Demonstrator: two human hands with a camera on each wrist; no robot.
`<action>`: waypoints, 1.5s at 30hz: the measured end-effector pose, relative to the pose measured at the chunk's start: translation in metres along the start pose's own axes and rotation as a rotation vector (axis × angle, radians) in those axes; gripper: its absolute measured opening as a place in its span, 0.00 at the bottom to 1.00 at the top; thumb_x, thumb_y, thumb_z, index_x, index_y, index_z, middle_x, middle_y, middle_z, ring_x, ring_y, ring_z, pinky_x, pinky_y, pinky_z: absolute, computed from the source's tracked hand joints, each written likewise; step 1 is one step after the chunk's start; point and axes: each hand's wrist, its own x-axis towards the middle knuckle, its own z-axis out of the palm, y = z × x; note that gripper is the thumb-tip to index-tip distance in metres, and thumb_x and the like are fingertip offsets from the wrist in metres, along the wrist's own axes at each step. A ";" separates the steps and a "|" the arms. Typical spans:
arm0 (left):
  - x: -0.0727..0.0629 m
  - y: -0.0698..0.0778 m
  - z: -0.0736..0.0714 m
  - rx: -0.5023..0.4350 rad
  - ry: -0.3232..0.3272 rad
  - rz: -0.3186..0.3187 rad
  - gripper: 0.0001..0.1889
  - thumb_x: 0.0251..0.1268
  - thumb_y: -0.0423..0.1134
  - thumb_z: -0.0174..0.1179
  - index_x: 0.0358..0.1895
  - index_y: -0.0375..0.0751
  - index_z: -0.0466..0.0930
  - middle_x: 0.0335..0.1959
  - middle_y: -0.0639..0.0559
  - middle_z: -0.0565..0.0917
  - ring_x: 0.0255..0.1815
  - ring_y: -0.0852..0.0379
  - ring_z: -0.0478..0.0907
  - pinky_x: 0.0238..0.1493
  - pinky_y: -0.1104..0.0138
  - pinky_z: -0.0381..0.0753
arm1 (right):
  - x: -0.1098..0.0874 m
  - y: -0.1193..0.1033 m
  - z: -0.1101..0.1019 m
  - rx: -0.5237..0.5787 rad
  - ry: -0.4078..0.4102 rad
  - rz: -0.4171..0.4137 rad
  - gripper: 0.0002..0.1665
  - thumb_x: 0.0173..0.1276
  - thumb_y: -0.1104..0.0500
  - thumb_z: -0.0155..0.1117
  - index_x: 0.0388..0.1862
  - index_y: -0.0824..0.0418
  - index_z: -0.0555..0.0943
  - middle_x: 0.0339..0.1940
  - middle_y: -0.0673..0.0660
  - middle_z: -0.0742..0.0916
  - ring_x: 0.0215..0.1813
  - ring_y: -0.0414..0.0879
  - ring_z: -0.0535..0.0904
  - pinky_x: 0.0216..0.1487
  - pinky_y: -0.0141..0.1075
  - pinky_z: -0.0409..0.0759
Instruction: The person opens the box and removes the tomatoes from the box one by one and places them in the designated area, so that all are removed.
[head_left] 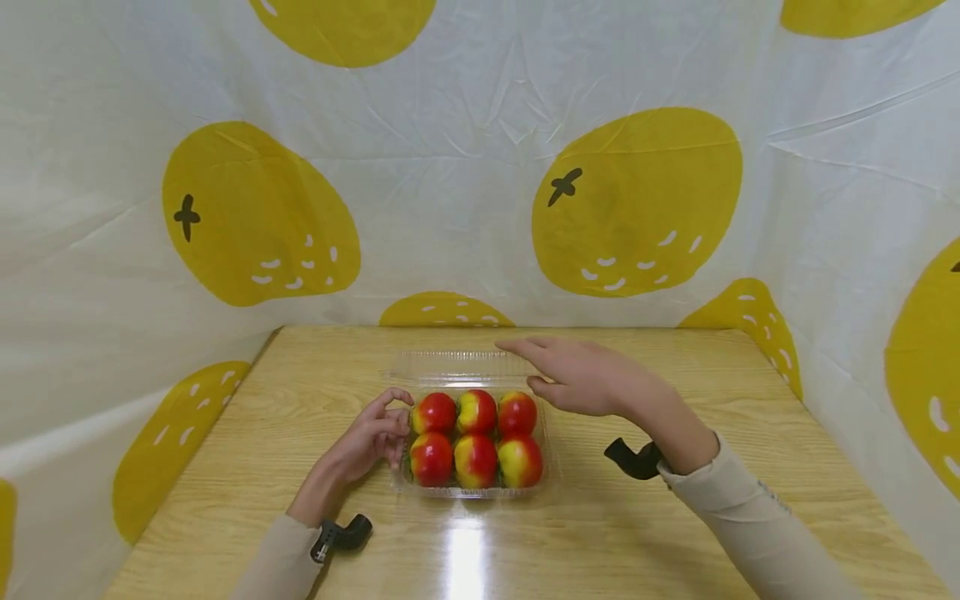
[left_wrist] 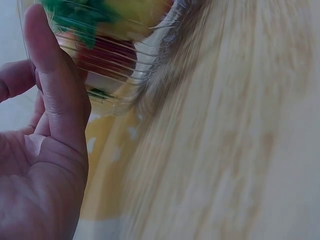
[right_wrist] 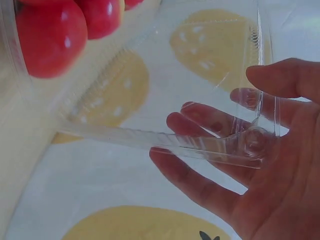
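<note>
A clear plastic clamshell box (head_left: 480, 493) sits on the table in the head view, holding several red-and-yellow fruits (head_left: 476, 461) that look like apples. Its transparent lid (head_left: 450, 364) stands raised at the far side. My left hand (head_left: 367, 437) is at the box's left end, fingers loosely bent. In the left wrist view, one upright finger (left_wrist: 55, 85) lies against the ribbed wall, with green leafy bits inside. My right hand (head_left: 588, 379) reaches over the far right corner. Its straight fingers (right_wrist: 195, 185) show behind the lid, with the thumb near the lid's edge.
The wooden table (head_left: 300, 375) extends around the box. A white cloth (head_left: 450, 208) printed with large yellow fruits hangs behind it and at both sides. Dark curved wrist mounts (head_left: 348, 533) stick out from both sleeves.
</note>
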 end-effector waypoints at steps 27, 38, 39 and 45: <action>-0.001 0.002 -0.005 -0.008 -0.065 -0.019 0.20 0.76 0.23 0.45 0.65 0.43 0.60 0.30 0.55 0.79 0.21 0.59 0.83 0.24 0.65 0.87 | 0.039 0.068 -0.018 0.412 0.155 0.063 0.21 0.81 0.60 0.54 0.65 0.66 0.62 0.66 0.65 0.76 0.71 0.65 0.77 0.68 0.57 0.78; -0.003 0.002 -0.005 -0.018 -0.063 -0.016 0.21 0.74 0.23 0.48 0.64 0.42 0.60 0.29 0.55 0.79 0.21 0.59 0.82 0.22 0.65 0.86 | 0.045 0.090 -0.003 0.553 0.201 0.067 0.30 0.81 0.64 0.52 0.77 0.59 0.58 0.73 0.70 0.74 0.72 0.66 0.75 0.70 0.60 0.76; -0.004 0.002 -0.005 -0.017 -0.068 -0.013 0.21 0.74 0.23 0.48 0.64 0.42 0.60 0.29 0.55 0.79 0.21 0.59 0.82 0.22 0.65 0.86 | 0.047 0.092 -0.001 0.580 0.208 0.068 0.31 0.81 0.65 0.52 0.79 0.59 0.56 0.74 0.71 0.74 0.73 0.67 0.75 0.71 0.61 0.75; -0.004 0.003 -0.005 -0.015 -0.072 -0.017 0.21 0.74 0.23 0.48 0.64 0.43 0.60 0.30 0.55 0.79 0.21 0.59 0.82 0.22 0.66 0.86 | 0.056 0.103 0.017 0.750 0.255 0.059 0.40 0.80 0.70 0.49 0.82 0.67 0.43 0.79 0.76 0.65 0.77 0.71 0.67 0.72 0.62 0.73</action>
